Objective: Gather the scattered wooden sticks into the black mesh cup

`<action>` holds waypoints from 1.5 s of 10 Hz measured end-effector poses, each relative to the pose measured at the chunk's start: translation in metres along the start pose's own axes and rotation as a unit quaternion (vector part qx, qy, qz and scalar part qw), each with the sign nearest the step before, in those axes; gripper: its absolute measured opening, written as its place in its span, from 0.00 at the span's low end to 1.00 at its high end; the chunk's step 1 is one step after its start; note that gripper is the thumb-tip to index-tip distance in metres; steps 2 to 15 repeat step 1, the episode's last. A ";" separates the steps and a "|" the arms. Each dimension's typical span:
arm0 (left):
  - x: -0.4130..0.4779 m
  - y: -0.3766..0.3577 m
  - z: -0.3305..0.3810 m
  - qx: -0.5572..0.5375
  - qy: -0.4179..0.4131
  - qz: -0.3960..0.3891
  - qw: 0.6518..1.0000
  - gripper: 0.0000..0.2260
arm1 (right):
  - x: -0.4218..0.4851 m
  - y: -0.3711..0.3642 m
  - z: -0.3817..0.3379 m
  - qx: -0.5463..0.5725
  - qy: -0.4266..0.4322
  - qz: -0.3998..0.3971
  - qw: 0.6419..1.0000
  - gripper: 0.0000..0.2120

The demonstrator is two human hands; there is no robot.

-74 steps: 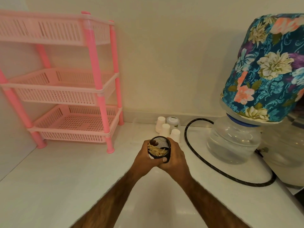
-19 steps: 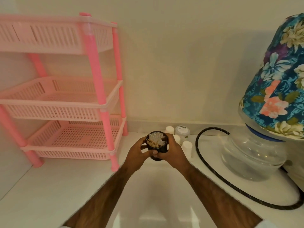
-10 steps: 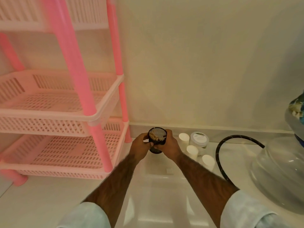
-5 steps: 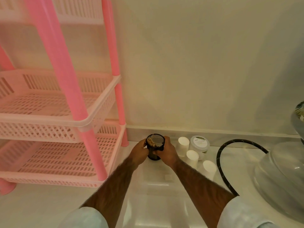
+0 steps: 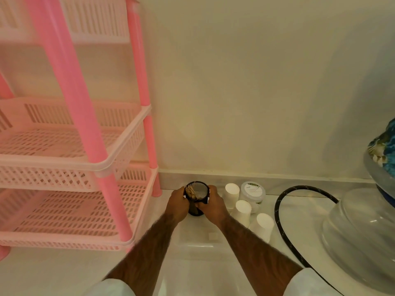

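Observation:
The black mesh cup stands upright on the white counter near the back wall, with several pale wooden sticks leaning inside it on the left. My left hand wraps the cup's left side and my right hand wraps its right side; both grip it. The cup's lower part shows between my hands and seems to rest on the counter. No loose sticks show on the counter.
A pink three-tier plastic rack stands close on the left. Three upturned white cups and a lidded white jar sit just right of the mesh cup. A black hose loops toward a clear water bottle under a floral cover.
Both hands carried the cup away from me toward the back wall, beside the rack's rear leg, and lowered it to the counter. The camera moved in closer and to the left.

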State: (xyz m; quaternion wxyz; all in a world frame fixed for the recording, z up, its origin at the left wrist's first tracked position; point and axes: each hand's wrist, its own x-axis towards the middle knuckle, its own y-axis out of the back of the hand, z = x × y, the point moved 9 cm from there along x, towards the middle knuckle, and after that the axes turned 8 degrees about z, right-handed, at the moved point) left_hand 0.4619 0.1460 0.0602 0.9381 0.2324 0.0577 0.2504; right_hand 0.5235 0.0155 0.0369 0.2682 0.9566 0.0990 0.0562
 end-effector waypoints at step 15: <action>-0.002 0.008 -0.003 0.027 0.053 0.032 0.998 0.23 | -0.010 0.013 -0.005 0.000 -0.003 0.013 1.000 0.32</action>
